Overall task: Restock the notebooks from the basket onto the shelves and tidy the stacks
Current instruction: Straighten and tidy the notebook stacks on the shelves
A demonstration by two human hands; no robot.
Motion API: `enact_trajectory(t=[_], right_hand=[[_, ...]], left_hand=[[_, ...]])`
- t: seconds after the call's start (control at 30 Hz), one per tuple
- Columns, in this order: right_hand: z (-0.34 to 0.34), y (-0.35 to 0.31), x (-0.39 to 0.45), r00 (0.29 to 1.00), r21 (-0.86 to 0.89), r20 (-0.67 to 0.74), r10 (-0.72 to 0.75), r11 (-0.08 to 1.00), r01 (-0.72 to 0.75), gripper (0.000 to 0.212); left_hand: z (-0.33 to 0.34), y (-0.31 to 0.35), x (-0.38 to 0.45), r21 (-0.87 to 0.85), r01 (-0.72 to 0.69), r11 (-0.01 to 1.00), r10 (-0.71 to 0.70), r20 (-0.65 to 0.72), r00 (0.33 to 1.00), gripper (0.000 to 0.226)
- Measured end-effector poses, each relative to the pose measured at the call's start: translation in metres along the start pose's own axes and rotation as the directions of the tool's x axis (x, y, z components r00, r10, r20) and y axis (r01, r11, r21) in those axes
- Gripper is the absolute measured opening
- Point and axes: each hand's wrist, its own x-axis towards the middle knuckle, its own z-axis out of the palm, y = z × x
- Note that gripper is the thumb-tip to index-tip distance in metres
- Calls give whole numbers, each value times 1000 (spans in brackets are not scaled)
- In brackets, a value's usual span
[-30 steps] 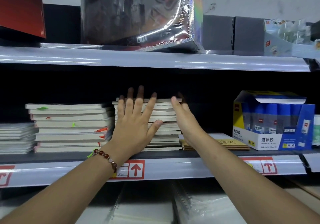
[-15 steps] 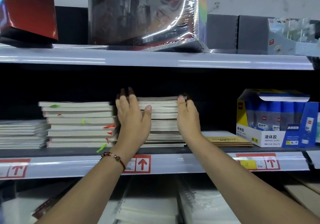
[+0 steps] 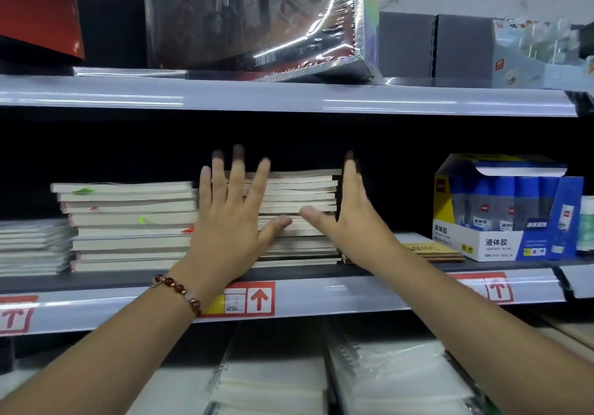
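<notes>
While both hands frame the middle stack of notebooks (image 3: 299,218) on the grey middle shelf (image 3: 128,281), the grip has loosened from half a second ago: the left hand (image 3: 229,222), then wrapped close against the stack's left front corner, now has its fingers splayed flat across the page edges, thumb pointing right. The right hand (image 3: 348,212), earlier pressed on the right corner, now stands edge-on with straight fingers along the stack's right side and its thumb reaching left, nearly meeting the other thumb. Neither hand holds anything. That suggests the squaring of this stack is nearly finished; its edges line up fairly well, with small steps left near the bottom.

Three notebook piles show on this shelf: the centre one, a taller-paged stack (image 3: 128,226) just to its left with coloured tabs, and a low pile (image 3: 32,246) at the far left. A thin yellow-brown pad (image 3: 430,250) lies right of the centre stack, and one liquid glue box (image 3: 501,212) stands farther right. The basket is out of view.
</notes>
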Motion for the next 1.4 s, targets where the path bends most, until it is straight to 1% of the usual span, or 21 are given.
enact_trajectory(t=[0.07, 0.1, 0.2, 0.37, 0.53, 0.57, 0.6, 0.63, 0.67, 0.7, 0.73, 0.77, 0.83, 0.87, 0.9, 1.0, 1.1, 1.2, 1.33, 1.37, 1.4], right_hand=[[-7, 10, -1, 977, -395, 24, -214, 895, 206, 112], [-10, 14, 1, 958, -482, 75, -277, 831, 278, 110], [-11, 24, 12, 944, -533, 188, -270, 780, 329, 98], [-6, 40, 25, 917, -610, 135, -375, 698, 375, 98], [-10, 35, 20, 920, -602, 162, -356, 703, 379, 101], [-11, 33, 15, 935, -560, 142, -326, 752, 347, 102], [-12, 28, 9, 964, -446, 99, -248, 855, 265, 102], [-12, 24, 3, 991, -243, 42, -127, 961, 133, 102], [-13, 18, -3, 1000, 31, -6, 28, 999, -27, 99], [-11, 17, -1, 981, 296, -1, 192, 937, -184, 95], [-9, 15, 3, 941, 476, 48, 336, 820, -317, 92], [-5, 14, 10, 895, 575, 107, 434, 707, -412, 93], [6, 9, 22, 845, 713, 217, 490, 512, -480, 89], [12, 3, 25, 841, 753, 249, 481, 450, -480, 80], [18, -5, 25, 844, 751, 252, 473, 455, -479, 74], [32, -16, 26, 847, 685, 223, 482, 541, -488, 85], [31, -18, 24, 853, 680, 229, 469, 550, -485, 96], [23, -14, 19, 865, 662, 246, 437, 577, -479, 83], [5, -8, 7, 881, 665, 287, 377, 583, -467, 77], [0, -6, 2, 892, 662, 271, 363, 602, -446, 67], [-3, -4, -5, 913, 613, 236, 333, 678, -405, 58]], left_hand=[[-6, -7, 5, 87, -180, 980, 182, -14, 983, 87], [-8, -10, 9, 117, -238, 964, 240, -6, 971, 88], [-4, -13, 15, 154, -251, 956, 247, 46, 968, 93], [7, -17, 17, 157, -238, 958, 235, 43, 971, 95], [4, -15, 16, 150, -242, 959, 238, 48, 970, 95], [2, -16, 15, 147, -243, 959, 238, 50, 970, 95], [1, -16, 14, 146, -246, 958, 241, 51, 969, 95], [0, -18, 13, 146, -253, 956, 248, 53, 967, 94], [0, -19, 12, 146, -272, 951, 266, 55, 962, 93], [0, -21, 11, 143, -302, 942, 297, 57, 953, 90], [1, -22, 11, 141, -343, 928, 339, 58, 939, 86], [2, -23, 12, 141, -393, 909, 388, 59, 920, 81], [6, -23, 14, 147, -498, 854, 494, 70, 867, 71], [8, -24, 15, 150, -539, 829, 534, 76, 842, 67], [10, -25, 16, 150, -563, 813, 559, 75, 826, 64], [14, -27, 17, 152, -565, 811, 564, 54, 824, 62], [13, -27, 17, 145, -550, 822, 549, 54, 834, 61], [8, -25, 17, 135, -547, 826, 536, 110, 837, 60], [-10, -21, 16, 135, -550, 824, 518, 212, 828, 61], [-17, -18, 16, 121, -537, 835, 505, 221, 834, 61], [-26, -15, 14, 87, -507, 857, 480, 224, 849, 61]])
